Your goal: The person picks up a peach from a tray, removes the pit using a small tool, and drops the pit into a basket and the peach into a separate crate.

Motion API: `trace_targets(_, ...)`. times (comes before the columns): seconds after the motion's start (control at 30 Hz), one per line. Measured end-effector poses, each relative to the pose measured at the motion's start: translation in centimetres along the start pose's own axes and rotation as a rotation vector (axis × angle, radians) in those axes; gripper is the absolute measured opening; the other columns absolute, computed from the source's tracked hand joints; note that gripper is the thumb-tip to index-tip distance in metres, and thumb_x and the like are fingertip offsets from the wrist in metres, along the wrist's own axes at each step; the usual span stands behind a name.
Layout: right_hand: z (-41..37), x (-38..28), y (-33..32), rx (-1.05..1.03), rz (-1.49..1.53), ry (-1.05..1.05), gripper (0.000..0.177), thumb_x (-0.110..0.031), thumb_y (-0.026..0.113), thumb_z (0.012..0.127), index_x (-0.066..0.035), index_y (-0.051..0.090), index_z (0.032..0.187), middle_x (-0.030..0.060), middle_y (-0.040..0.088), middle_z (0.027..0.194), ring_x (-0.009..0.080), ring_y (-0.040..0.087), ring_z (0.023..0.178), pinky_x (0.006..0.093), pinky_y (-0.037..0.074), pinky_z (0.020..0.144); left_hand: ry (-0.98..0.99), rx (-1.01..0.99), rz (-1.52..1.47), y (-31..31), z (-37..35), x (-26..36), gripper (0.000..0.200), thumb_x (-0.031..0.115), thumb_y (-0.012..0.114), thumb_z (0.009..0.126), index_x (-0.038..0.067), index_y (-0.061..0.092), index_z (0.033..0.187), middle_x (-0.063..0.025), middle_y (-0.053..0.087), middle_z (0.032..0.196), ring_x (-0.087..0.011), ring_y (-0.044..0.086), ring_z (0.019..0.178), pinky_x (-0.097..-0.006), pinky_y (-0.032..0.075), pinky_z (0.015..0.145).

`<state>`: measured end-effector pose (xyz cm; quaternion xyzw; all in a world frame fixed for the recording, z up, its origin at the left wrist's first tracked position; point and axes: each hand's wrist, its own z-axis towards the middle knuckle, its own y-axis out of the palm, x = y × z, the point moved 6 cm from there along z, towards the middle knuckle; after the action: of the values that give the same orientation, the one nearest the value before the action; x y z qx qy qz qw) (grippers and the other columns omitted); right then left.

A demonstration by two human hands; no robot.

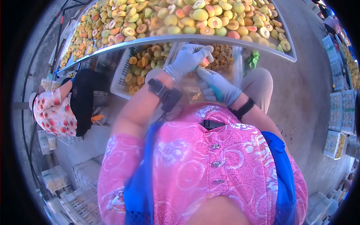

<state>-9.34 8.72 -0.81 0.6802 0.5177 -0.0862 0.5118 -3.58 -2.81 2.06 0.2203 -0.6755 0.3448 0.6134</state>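
Both of my hands wear light grey gloves and meet just below the metal rim of a tray heaped with halved and whole fruit. My left hand has its fingers closed round a small reddish-yellow fruit. My right hand is closed, its fingertips at the lower side of that fruit; something teal shows at its palm, too hidden to name. Under my hands stand a white crate of fruit halves on the left and another crate holding small brown pieces.
A green crumpled item lies right of the crates. Another person in a flowered top sits at the left. Stacked crates line the right side, with more crates at the lower left.
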Motion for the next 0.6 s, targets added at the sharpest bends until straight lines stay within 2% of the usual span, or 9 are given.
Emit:
trace_targets(0.03,0.1,0.0,0.1,0.014,0.011,0.0,0.028,-0.047,0.046,0.1,-0.022,0.048,0.087,-0.0104,0.031,0.054,0.0024,0.026,0.036,0.0202,0.017,0.033,-0.036,-0.026,-0.102,-0.1,0.0,-0.3,0.053,0.049,0.058,0.093,-0.001,0.072,0.081,-0.0078,0.068,0.073,-0.0123,0.063,0.066,-0.0249,0.051,0.062)
trace_targets(0.13,0.2,0.6,0.3,-0.124,0.132,0.053,0.029,-0.047,0.046,0.1,-0.023,0.048,0.085,-0.0109,0.03,0.054,0.0026,0.026,0.036,0.0203,0.016,0.032,-0.026,-0.103,-0.281,0.0,-0.3,-0.2,0.053,0.048,0.058,0.093,-0.001,0.072,0.08,-0.009,0.069,0.075,-0.0145,0.064,0.065,-0.0253,0.051,0.061)
trace_targets(0.27,0.7,0.9,0.0,-0.167,0.168,0.111,0.029,-0.046,0.045,0.101,-0.022,0.051,0.087,-0.0111,0.03,0.054,0.0025,0.025,0.035,0.0202,0.016,0.031,-0.087,-0.113,-0.504,0.3,-1.2,-0.3,0.053,0.049,0.057,0.093,-0.001,0.07,0.079,-0.0109,0.068,0.075,-0.0187,0.065,0.066,-0.0277,0.052,0.062)
trace_targets(0.37,0.7,0.7,0.4,-0.276,0.235,0.107,0.029,-0.045,0.044,0.101,-0.019,0.054,0.093,-0.011,0.029,0.054,0.0022,0.025,0.035,0.0202,0.018,0.03,-0.074,-0.004,-0.742,0.5,-1.4,-0.2,0.05,0.048,0.057,0.093,0.0,0.066,0.083,-0.0125,0.068,0.081,-0.0227,0.065,0.065,-0.0311,0.054,0.062)
trace_targets(0.43,0.3,-0.3,1.2,-0.404,0.255,0.071,0.032,-0.043,0.04,0.103,-0.015,0.051,0.096,-0.0112,0.026,0.056,0.0023,0.022,0.038,0.0215,0.016,0.033,-0.157,0.031,-1.085,1.1,-1.2,-1.0,0.043,0.046,0.059,0.093,0.003,0.062,0.094,-0.0139,0.068,0.093,-0.0253,0.066,0.072,-0.0349,0.056,0.066)
trace_targets(0.47,0.7,-0.4,0.7,-0.401,0.253,0.07,0.032,-0.043,0.04,0.103,-0.015,0.051,0.096,-0.0112,0.026,0.056,0.0023,0.022,0.038,0.0215,0.016,0.033,-0.156,0.029,-1.087,1.4,-0.9,-1.1,0.043,0.046,0.059,0.093,0.003,0.062,0.094,-0.0139,0.068,0.093,-0.0253,0.066,0.072,-0.0349,0.056,0.066)
trace_targets(0.53,1.0,-0.8,0.9,-0.676,0.502,0.106,0.034,-0.043,0.039,0.103,-0.011,0.051,0.101,-0.0104,0.027,0.057,0.0026,0.022,0.037,0.0213,0.018,0.032,-0.149,0.219,-1.164,1.2,-0.6,-1.8,0.038,0.044,0.06,0.093,0.007,0.06,0.103,-0.0132,0.066,0.104,-0.0268,0.066,0.084,-0.0398,0.056,0.075)
trace_targets(0.57,1.0,-1.1,1.0,-0.678,0.499,0.109,0.034,-0.043,0.039,0.103,-0.011,0.051,0.101,-0.0104,0.027,0.057,0.0026,0.022,0.037,0.0213,0.018,0.032,-0.145,0.222,-1.165,0.9,0.0,-3.6,0.038,0.044,0.06,0.093,0.007,0.06,0.103,-0.0132,0.066,0.104,-0.0268,0.066,0.084,-0.0398,0.056,0.075)
trace_targets(0.6,0.9,-1.9,0.9,-0.681,0.59,0.053,0.034,-0.043,0.04,0.102,-0.011,0.051,0.102,-0.0098,0.028,0.058,0.003,0.024,0.038,0.0215,0.02,0.032,-0.013,0.191,-1.15,0.2,1.0,-5.7,0.037,0.044,0.058,0.093,0.008,0.06,0.105,-0.0126,0.066,0.106,-0.0273,0.065,0.09,-0.0419,0.055,0.08)
